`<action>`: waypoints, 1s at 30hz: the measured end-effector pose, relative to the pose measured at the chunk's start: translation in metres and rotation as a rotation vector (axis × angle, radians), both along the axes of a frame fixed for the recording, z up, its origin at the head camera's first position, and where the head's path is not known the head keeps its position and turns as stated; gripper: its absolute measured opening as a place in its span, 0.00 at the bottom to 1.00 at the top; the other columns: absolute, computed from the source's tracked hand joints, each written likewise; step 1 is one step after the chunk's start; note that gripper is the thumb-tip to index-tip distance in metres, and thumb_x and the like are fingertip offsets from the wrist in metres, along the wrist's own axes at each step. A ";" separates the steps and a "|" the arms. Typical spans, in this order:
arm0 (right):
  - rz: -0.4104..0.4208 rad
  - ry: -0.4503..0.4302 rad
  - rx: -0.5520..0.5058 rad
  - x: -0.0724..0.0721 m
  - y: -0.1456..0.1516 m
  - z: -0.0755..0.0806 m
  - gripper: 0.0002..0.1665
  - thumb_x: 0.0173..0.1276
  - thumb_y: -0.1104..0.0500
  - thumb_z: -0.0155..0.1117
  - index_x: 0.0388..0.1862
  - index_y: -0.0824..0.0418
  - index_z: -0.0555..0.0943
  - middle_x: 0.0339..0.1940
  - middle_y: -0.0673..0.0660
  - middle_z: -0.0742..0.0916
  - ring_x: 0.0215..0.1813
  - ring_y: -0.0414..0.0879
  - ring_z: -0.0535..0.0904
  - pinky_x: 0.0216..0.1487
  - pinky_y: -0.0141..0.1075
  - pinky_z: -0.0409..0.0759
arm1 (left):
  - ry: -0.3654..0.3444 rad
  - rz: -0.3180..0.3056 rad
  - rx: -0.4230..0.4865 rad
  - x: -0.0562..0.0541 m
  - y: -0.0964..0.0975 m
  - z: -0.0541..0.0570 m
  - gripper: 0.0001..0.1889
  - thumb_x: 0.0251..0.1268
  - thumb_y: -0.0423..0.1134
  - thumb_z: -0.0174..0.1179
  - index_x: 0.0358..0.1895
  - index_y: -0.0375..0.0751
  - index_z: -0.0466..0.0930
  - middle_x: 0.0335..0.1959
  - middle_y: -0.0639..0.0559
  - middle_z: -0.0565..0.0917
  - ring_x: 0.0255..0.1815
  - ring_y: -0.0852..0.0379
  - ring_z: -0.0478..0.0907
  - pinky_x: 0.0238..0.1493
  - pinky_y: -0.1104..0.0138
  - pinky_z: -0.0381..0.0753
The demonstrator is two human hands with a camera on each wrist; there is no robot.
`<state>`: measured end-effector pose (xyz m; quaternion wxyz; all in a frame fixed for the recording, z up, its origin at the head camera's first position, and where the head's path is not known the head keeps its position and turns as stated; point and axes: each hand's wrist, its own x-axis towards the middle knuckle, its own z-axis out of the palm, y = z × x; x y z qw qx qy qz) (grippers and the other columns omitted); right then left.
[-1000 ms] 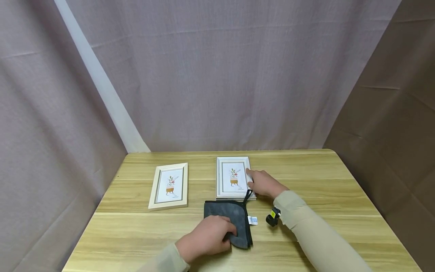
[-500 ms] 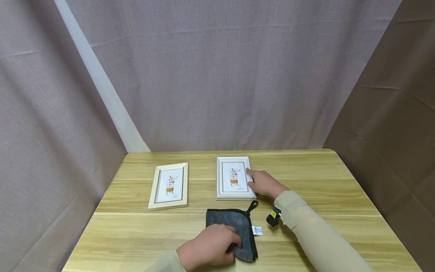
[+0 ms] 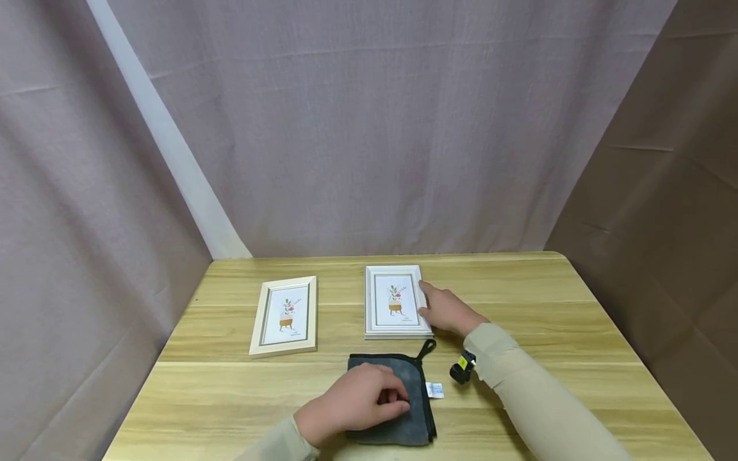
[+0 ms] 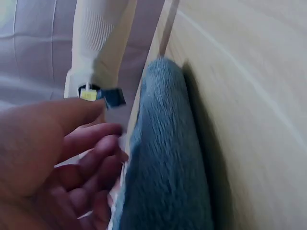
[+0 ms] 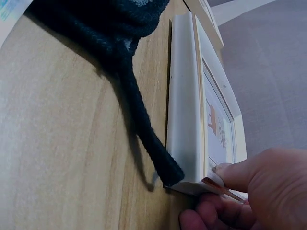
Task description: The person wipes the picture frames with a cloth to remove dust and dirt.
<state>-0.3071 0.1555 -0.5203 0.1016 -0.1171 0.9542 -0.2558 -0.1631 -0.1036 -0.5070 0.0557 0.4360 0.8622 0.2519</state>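
Observation:
A folded grey cleaning cloth (image 3: 416,419) with black edging, a hanging loop and a white label lies near the front of the table. Just over it is my left hand (image 3: 360,398), its fingers loosely bent; in the left wrist view the thumb and fingertips show beside the fuzzy cloth (image 4: 168,139) with nothing pinched between them. Behind the cloth lies a white picture frame (image 3: 395,333) with a flower-pot print. My right hand (image 3: 451,312) grips its right edge. The right wrist view shows the thumb (image 5: 235,175) on the frame's face and the fingers curled at its side.
A cream picture frame (image 3: 312,314) with the same print lies to the left. Wood-grain table (image 3: 519,282) surface runs around the things. A grey curtain (image 3: 369,128) stands behind, with a brown one (image 3: 663,211) at right. A black wrist camera (image 3: 462,368) sticks out from the right sleeve.
The cloth has slid toward the front of the table, away from the white picture frame. My left hand has let go of it and lifted slightly. The right hand keeps its hold.

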 end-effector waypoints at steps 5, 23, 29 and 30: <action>-0.055 -0.016 -0.008 0.000 -0.003 -0.001 0.39 0.82 0.57 0.67 0.80 0.79 0.66 0.64 0.74 0.85 0.57 0.57 0.84 0.63 0.53 0.81 | -0.019 0.151 0.095 -0.014 -0.012 -0.003 0.04 0.78 0.44 0.70 0.45 0.52 0.94 0.27 0.71 0.76 0.26 0.74 0.70 0.32 0.77 0.72; -0.116 -0.040 -0.065 0.002 0.000 -0.001 0.30 0.82 0.58 0.64 0.72 0.77 0.73 0.42 0.63 0.88 0.32 0.50 0.82 0.33 0.40 0.80 | -0.003 0.359 0.152 -0.039 -0.045 -0.011 0.04 0.78 0.39 0.70 0.44 0.49 0.94 0.28 0.66 0.77 0.27 0.68 0.71 0.31 0.69 0.74; -0.117 0.006 -0.005 -0.004 0.008 -0.004 0.29 0.81 0.58 0.63 0.70 0.77 0.74 0.41 0.63 0.87 0.34 0.52 0.82 0.37 0.43 0.80 | -0.002 0.363 0.135 -0.040 -0.045 -0.015 0.03 0.78 0.41 0.70 0.44 0.51 0.93 0.28 0.67 0.77 0.27 0.68 0.72 0.31 0.70 0.75; -0.119 0.019 0.010 -0.005 0.011 -0.004 0.29 0.81 0.58 0.63 0.70 0.77 0.74 0.43 0.65 0.88 0.37 0.53 0.82 0.40 0.45 0.81 | -0.001 0.364 0.132 -0.040 -0.045 -0.016 0.03 0.78 0.41 0.70 0.44 0.51 0.93 0.28 0.67 0.77 0.27 0.68 0.72 0.31 0.70 0.74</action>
